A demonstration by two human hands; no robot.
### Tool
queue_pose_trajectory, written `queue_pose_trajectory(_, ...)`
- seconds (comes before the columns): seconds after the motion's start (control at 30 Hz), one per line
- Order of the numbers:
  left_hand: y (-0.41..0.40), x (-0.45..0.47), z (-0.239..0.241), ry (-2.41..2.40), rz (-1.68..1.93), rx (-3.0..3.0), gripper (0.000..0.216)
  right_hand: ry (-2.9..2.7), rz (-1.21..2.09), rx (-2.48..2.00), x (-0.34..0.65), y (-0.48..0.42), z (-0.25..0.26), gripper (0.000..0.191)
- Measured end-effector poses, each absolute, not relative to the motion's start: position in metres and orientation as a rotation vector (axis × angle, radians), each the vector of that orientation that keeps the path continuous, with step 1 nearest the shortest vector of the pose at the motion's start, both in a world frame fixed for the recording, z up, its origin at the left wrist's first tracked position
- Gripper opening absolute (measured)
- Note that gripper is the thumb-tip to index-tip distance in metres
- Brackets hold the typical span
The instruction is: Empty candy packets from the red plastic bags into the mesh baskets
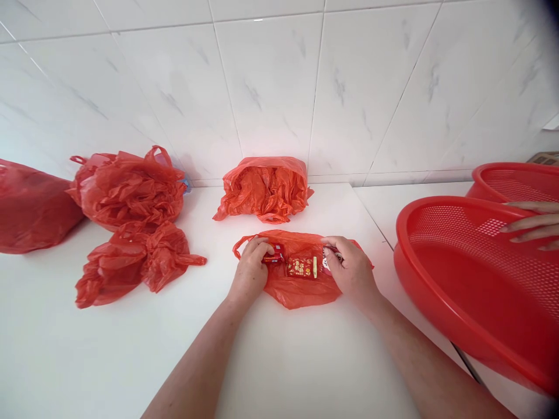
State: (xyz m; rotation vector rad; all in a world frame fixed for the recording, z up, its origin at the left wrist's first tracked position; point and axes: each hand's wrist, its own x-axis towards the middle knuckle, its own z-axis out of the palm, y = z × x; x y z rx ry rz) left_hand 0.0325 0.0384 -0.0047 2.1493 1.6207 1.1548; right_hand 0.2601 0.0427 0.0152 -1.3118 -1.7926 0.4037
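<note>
A red plastic bag (301,297) lies flat on the white table in front of me, with three small packets on top of it. My left hand (254,265) has its fingers closed on a small dark-red packet (275,254) at the bag's left side. In the middle sits a red snack packet (301,267) with gold print, touched by neither hand. My right hand (353,267) pinches a red-and-white packet (326,265) between thumb and fingers, covering part of it.
A bag stuffed with red bags (264,192) stands by the tiled wall. More bunched red bags (131,192) and a tied red bag (116,267) are at left. A red perforated basket (458,317) is at right, with another person's hand (535,221) at its rim.
</note>
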Motion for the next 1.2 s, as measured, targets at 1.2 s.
queue_pose_trajectory(1.2,0.032,0.041,0.006,1.731,1.292,1.823,0.012,-2.153,0.468,-1.011,0.242,0.04,-0.002,0.044)
